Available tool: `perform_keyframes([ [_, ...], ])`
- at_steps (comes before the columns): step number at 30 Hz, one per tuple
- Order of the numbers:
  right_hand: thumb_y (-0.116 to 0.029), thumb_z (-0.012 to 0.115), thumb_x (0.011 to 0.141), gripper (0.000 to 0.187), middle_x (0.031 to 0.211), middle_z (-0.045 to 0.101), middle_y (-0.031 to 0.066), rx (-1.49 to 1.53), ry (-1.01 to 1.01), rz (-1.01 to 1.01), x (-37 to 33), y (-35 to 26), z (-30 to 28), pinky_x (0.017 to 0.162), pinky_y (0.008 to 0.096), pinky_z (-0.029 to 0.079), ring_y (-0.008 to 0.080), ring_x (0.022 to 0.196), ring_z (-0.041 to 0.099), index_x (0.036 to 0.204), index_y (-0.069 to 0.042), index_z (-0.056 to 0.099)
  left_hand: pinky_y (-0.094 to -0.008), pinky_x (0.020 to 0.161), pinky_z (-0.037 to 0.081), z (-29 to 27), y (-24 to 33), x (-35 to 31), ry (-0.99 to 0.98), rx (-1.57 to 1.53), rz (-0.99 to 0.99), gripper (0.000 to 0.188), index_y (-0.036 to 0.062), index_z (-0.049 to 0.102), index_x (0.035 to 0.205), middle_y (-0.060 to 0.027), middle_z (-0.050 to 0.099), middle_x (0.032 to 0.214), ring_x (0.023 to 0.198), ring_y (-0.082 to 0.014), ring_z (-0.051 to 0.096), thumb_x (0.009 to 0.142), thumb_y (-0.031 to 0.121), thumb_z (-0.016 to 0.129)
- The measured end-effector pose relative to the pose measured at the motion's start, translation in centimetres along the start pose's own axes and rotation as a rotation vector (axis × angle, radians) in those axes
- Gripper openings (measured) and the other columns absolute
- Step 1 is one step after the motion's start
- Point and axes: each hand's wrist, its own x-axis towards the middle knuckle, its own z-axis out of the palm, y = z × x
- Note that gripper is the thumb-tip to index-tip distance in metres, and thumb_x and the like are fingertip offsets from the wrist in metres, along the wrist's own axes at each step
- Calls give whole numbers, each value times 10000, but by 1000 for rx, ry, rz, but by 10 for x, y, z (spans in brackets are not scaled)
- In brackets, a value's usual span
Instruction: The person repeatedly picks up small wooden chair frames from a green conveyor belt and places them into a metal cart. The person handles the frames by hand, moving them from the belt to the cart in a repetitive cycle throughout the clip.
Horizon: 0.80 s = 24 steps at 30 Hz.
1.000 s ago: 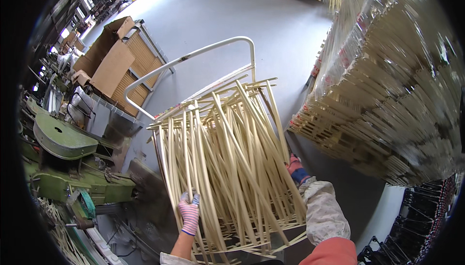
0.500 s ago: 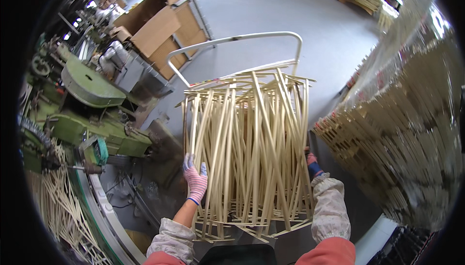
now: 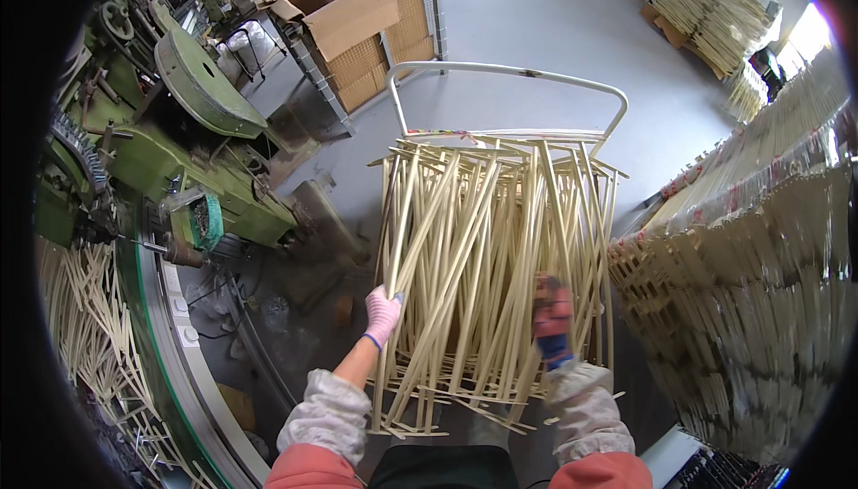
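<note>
A large stack of long, pale wooden sticks [image 3: 465, 265] lies in criss-crossed layers on a cart with a white tubular handle [image 3: 509, 69]. My left hand [image 3: 382, 313], in a pink-striped glove, is closed around sticks at the left side of the pile. Part of its fingers is hidden by the wood. Over the right part of the stack is my right hand [image 3: 552, 317], in a red and blue glove with dark fingertips. Motion smears it, so whether its fingers grip a stick is unclear.
Green machinery [image 3: 210, 82] stands at the left, with more loose sticks [image 3: 85, 319] beside a curved rail [image 3: 183, 337]. A cardboard-lined cage [image 3: 357, 24] is beyond the cart. Plastic-wrapped stacks [image 3: 742, 283] rise close on the right; another stick pile [image 3: 710, 6] is farther back.
My right hand has moved from the right side of the pile inward, over its top. The left hand stays at the left side. The whole view has shifted, with the cart now farther right.
</note>
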Motion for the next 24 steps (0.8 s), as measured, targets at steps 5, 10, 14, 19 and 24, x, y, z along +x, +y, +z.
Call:
perform_keyframes([
  [5,-497,393,855,712,1334,221,330,-359,-189,313,6,-46,179,1009,412,286,413,1263,213,1360,-34,201,-504,942,302,27,-9,52,-74,36,-55,518,80,489,1179,-156,497,1193,1118,-322,448,726,260,664],
  [10,-363,457,827,482,1127,509,210,-516,-467,-106,48,-22,93,889,420,409,364,1016,503,1126,15,468,-499,936,315,14,-22,82,-127,30,26,542,94,479,1202,-145,521,1181,1105,-314,477,764,377,626],
  [14,-573,442,772,817,1265,416,226,-903,-208,799,43,45,-72,962,402,354,330,1151,432,1296,35,284,-418,951,330,0,-41,61,-225,124,35,738,19,388,1254,-209,469,1213,1120,-337,446,711,440,657],
  [19,-483,482,784,756,1275,391,237,-680,-341,923,-47,135,-89,921,440,380,330,1164,409,1304,24,271,-440,974,285,-7,-33,35,-93,269,178,664,38,373,1250,-204,454,1203,1134,-342,418,737,381,620],
  [24,-387,524,781,645,1249,413,227,-929,-290,525,-53,176,-111,883,444,408,350,1149,405,1269,-6,345,-509,1033,144,-10,62,-2,206,441,656,646,54,328,1289,-160,341,1328,1244,-305,291,762,335,576],
])
